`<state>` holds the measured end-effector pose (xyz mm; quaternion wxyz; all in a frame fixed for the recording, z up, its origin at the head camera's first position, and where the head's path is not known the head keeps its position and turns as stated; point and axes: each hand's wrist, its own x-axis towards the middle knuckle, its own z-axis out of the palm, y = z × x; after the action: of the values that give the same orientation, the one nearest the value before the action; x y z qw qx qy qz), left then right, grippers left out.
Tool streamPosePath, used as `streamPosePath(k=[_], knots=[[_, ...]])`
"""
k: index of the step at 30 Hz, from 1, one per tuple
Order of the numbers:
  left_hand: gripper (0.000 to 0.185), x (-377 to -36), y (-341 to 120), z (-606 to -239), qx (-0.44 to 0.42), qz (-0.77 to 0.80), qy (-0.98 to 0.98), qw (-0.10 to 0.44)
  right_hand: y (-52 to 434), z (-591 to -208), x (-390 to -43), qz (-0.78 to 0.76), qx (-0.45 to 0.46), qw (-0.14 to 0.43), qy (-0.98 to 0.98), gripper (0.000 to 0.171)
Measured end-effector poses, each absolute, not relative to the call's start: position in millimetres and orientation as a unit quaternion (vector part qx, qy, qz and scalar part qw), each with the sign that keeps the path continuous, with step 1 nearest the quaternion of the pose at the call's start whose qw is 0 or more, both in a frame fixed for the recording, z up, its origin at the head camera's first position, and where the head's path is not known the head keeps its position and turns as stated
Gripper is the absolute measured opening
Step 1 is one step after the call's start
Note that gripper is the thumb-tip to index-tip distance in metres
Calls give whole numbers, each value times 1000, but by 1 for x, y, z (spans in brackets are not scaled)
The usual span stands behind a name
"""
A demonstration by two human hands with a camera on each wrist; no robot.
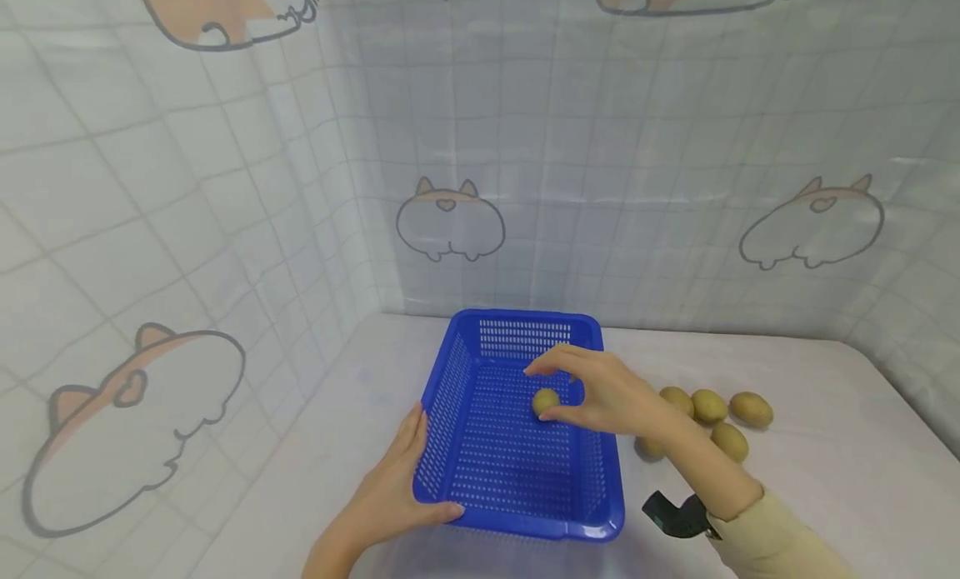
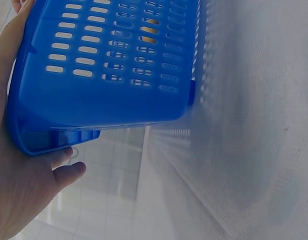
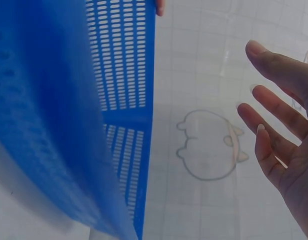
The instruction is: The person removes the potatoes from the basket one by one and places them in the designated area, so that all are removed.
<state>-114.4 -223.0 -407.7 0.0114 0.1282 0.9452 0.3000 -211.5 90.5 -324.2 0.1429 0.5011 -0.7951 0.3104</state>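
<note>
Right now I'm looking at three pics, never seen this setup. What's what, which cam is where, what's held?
No robot here: a person works with bare hands and wears three cameras. The wide picture comes from the head camera, looking down at a white table. The other two come from cameras on each wrist, so they show close, tilted views.

A blue basket stands on the table. The left hand holds its near left corner; the left wrist view shows the same grip from below. The right hand is over the basket with fingers spread, next to a potato inside it; whether it touches the potato is unclear. More potatoes lie on the table to the right.
</note>
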Motion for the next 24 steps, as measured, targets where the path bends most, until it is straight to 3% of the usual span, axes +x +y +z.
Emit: streamPosePath(k=[24], knots=[[128,-113,-222,-409,126,301,945,-2,36,-330,-250,341,485,83,-801,46]])
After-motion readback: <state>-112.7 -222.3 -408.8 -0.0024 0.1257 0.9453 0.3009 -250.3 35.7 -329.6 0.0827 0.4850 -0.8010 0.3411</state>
